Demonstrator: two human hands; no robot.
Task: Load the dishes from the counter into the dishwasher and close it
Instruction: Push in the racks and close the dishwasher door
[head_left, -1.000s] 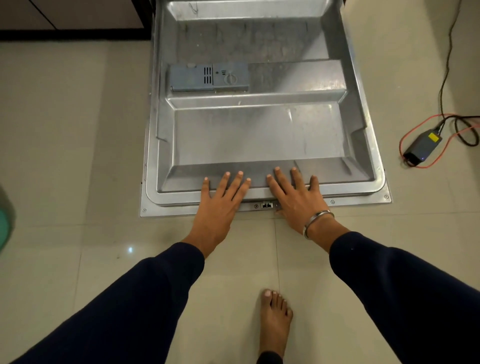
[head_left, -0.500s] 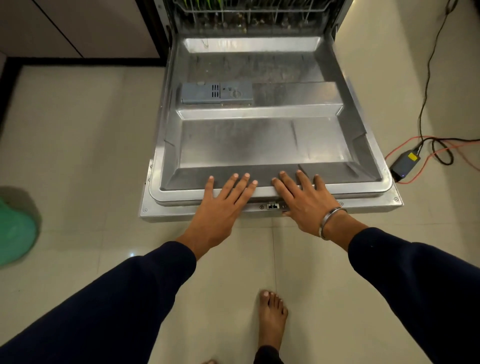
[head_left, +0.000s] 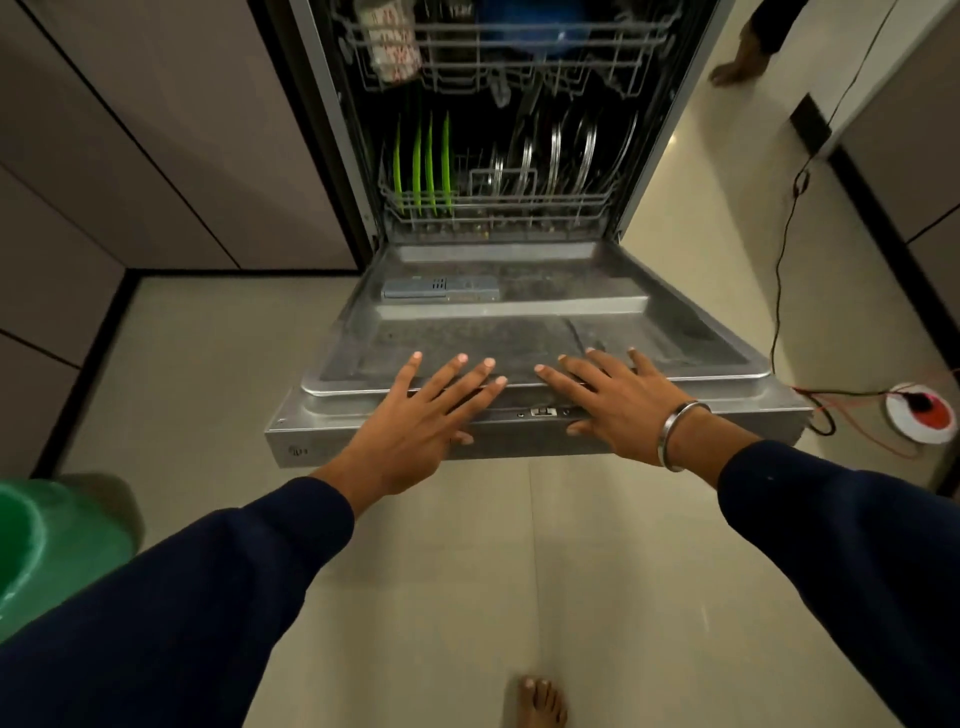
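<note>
This is a home kitchen: a built-in dishwasher (head_left: 498, 218) stands open between flat cabinet fronts (head_left: 156, 156), its lower rack (head_left: 493, 208) full of steel plates (head_left: 561, 150) and green plates (head_left: 423, 161), above a pale tiled floor (head_left: 218, 374).

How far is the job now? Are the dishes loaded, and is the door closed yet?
Loading looks done: green plates and steel plates stand in the lower rack. In hand: left hand and right hand hold the door at its front edge. Left: shutting it; it is open.
</note>
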